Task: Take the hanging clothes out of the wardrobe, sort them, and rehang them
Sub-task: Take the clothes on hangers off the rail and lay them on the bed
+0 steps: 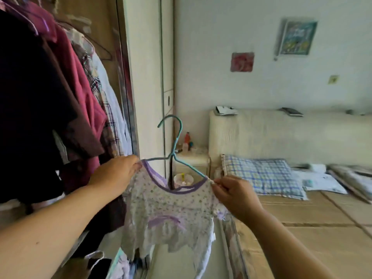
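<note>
Left hand [118, 174] pinched on the left shoulder of a small flowered top [169, 216]; right hand [235, 196] pinched on the right shoulder seam, at the tip of the hanger [177, 156]. Top held in the air just outside the wardrobe [128, 77], between the hanging clothes [60, 87] and the bed [302, 218]. Best to pull each shoulder evenly over the wire ends, keeping the purple neckline centred under the hook, so nothing slips off on one side. Then to lift by the hook toward the rail. One top, one blue hanger, two hands in view. On the rail several garments, too packed to count surely. One checked pillow [261, 176] on the bed, two pictures [298, 37] on the wall.
</note>
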A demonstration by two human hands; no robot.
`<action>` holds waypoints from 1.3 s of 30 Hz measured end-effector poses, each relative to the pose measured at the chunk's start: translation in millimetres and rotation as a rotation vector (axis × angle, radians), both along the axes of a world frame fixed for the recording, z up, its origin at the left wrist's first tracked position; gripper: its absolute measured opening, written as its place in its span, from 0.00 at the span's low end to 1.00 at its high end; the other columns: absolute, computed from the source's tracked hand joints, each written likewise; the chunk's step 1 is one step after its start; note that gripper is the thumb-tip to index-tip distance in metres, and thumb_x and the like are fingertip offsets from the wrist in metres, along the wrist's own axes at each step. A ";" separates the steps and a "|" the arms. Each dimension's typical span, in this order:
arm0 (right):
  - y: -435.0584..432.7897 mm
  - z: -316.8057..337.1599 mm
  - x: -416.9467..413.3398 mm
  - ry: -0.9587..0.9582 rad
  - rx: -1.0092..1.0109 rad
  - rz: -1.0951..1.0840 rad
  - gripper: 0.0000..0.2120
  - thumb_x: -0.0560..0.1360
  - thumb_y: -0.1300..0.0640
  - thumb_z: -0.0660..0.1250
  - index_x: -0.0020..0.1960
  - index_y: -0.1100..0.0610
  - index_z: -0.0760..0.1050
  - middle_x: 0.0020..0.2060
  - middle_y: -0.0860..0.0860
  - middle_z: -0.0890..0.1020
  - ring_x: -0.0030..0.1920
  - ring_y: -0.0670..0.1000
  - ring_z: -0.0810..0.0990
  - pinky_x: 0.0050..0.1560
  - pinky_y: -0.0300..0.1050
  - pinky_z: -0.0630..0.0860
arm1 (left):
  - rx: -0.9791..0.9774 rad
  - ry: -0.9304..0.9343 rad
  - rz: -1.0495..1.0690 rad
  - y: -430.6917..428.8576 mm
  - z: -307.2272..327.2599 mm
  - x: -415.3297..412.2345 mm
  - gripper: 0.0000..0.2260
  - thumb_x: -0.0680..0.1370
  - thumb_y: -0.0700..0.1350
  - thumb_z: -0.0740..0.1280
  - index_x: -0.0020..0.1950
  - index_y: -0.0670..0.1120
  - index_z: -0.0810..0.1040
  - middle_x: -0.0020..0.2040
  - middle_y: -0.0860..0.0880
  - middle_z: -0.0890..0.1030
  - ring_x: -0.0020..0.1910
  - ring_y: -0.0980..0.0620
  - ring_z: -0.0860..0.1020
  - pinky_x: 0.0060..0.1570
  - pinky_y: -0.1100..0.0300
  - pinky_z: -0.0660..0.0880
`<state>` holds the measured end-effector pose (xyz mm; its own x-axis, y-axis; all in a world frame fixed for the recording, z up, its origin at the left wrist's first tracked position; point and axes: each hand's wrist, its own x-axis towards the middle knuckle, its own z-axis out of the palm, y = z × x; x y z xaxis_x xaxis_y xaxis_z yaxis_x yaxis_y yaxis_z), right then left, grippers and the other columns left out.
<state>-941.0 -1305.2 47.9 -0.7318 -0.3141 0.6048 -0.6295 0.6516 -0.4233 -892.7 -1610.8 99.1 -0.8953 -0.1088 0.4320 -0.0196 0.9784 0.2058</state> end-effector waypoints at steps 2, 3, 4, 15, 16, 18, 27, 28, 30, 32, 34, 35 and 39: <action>21.4 -21.9 38.4 -0.095 0.029 -0.078 0.15 0.73 0.42 0.61 0.41 0.51 0.81 0.32 0.42 0.74 0.36 0.47 0.76 0.36 0.43 0.71 | -0.001 -0.061 -0.114 16.6 -16.8 10.8 0.13 0.80 0.56 0.57 0.44 0.47 0.70 0.43 0.44 0.79 0.47 0.41 0.78 0.41 0.52 0.72; 33.8 -33.0 58.0 -0.143 0.036 -0.113 0.13 0.73 0.44 0.62 0.42 0.50 0.81 0.33 0.42 0.74 0.36 0.47 0.76 0.37 0.43 0.71 | 0.000 -0.095 -0.166 27.8 -24.5 17.0 0.14 0.80 0.56 0.56 0.44 0.47 0.71 0.42 0.45 0.79 0.47 0.41 0.78 0.40 0.52 0.72; 45.2 -42.9 74.6 -0.189 0.046 -0.140 0.13 0.72 0.44 0.61 0.42 0.49 0.81 0.33 0.43 0.74 0.36 0.47 0.75 0.37 0.44 0.72 | 0.003 -0.121 -0.210 38.7 -31.4 22.7 0.14 0.80 0.56 0.56 0.44 0.47 0.71 0.41 0.46 0.78 0.46 0.42 0.78 0.40 0.52 0.72; 200.7 -162.6 248.7 -0.616 0.150 -0.498 0.13 0.72 0.43 0.57 0.40 0.52 0.72 0.29 0.44 0.71 0.35 0.48 0.73 0.38 0.46 0.69 | -0.047 -0.471 -0.670 223.5 -153.7 57.9 0.10 0.81 0.53 0.57 0.44 0.51 0.72 0.41 0.49 0.77 0.43 0.46 0.76 0.40 0.53 0.71; 218.4 -170.8 263.1 -0.659 0.146 -0.544 0.14 0.73 0.45 0.59 0.37 0.54 0.73 0.30 0.45 0.72 0.36 0.48 0.73 0.38 0.46 0.69 | -0.076 -0.494 -0.697 246.6 -164.3 61.9 0.10 0.81 0.53 0.56 0.44 0.51 0.70 0.42 0.50 0.76 0.42 0.46 0.75 0.39 0.53 0.70; 254.7 -185.0 293.9 -0.739 0.137 -0.640 0.13 0.75 0.48 0.62 0.37 0.55 0.75 0.32 0.46 0.75 0.37 0.49 0.74 0.39 0.46 0.69 | -0.135 -0.549 -0.763 294.3 -187.5 68.7 0.10 0.81 0.54 0.55 0.44 0.51 0.68 0.45 0.50 0.76 0.42 0.46 0.74 0.39 0.54 0.69; 406.0 -256.8 384.8 -1.082 0.086 -0.890 0.10 0.77 0.50 0.63 0.45 0.53 0.80 0.38 0.46 0.81 0.40 0.47 0.77 0.44 0.45 0.74 | -0.432 -0.804 -0.998 514.5 -268.6 95.9 0.07 0.80 0.51 0.55 0.49 0.50 0.70 0.55 0.47 0.78 0.52 0.43 0.76 0.43 0.54 0.69; 423.9 -264.6 385.4 -1.106 0.092 -0.913 0.10 0.77 0.49 0.62 0.46 0.53 0.80 0.39 0.46 0.81 0.41 0.47 0.78 0.44 0.44 0.73 | -0.436 -0.821 -1.002 536.5 -277.3 97.5 0.07 0.80 0.51 0.55 0.50 0.50 0.70 0.55 0.47 0.78 0.53 0.42 0.76 0.43 0.54 0.69; 455.2 -278.3 380.8 -1.133 0.087 -0.954 0.12 0.77 0.48 0.61 0.46 0.53 0.79 0.38 0.45 0.79 0.41 0.47 0.78 0.44 0.43 0.72 | -0.452 -0.832 -0.999 574.6 -290.7 97.5 0.09 0.80 0.49 0.55 0.53 0.48 0.71 0.56 0.46 0.78 0.55 0.42 0.77 0.42 0.55 0.67; 484.6 -293.7 373.2 -1.148 0.066 -0.992 0.12 0.78 0.47 0.60 0.42 0.53 0.77 0.37 0.46 0.78 0.40 0.47 0.76 0.43 0.43 0.71 | -0.474 -0.837 -0.979 611.9 -303.2 91.7 0.09 0.80 0.49 0.54 0.54 0.49 0.72 0.57 0.46 0.78 0.55 0.42 0.77 0.41 0.56 0.66; 506.7 -308.1 363.2 -1.164 0.060 -1.018 0.12 0.77 0.47 0.60 0.38 0.50 0.72 0.36 0.46 0.78 0.39 0.47 0.76 0.42 0.43 0.71 | -0.489 -0.853 -0.968 640.6 -314.6 81.0 0.09 0.81 0.49 0.54 0.54 0.49 0.72 0.57 0.46 0.78 0.55 0.42 0.76 0.41 0.56 0.65; 517.8 -316.4 357.6 -1.176 0.054 -1.026 0.12 0.77 0.47 0.59 0.37 0.50 0.71 0.34 0.46 0.77 0.39 0.47 0.75 0.42 0.43 0.72 | -0.489 -0.868 -0.962 655.1 -321.4 74.8 0.10 0.81 0.50 0.54 0.55 0.49 0.72 0.57 0.46 0.78 0.56 0.42 0.76 0.41 0.56 0.65; 544.9 -350.1 337.3 -1.258 0.011 -1.034 0.15 0.78 0.48 0.58 0.34 0.49 0.66 0.32 0.47 0.75 0.38 0.49 0.73 0.41 0.44 0.71 | -0.488 -0.927 -0.926 693.1 -351.7 54.6 0.10 0.82 0.52 0.53 0.53 0.51 0.72 0.56 0.47 0.78 0.54 0.43 0.76 0.43 0.54 0.69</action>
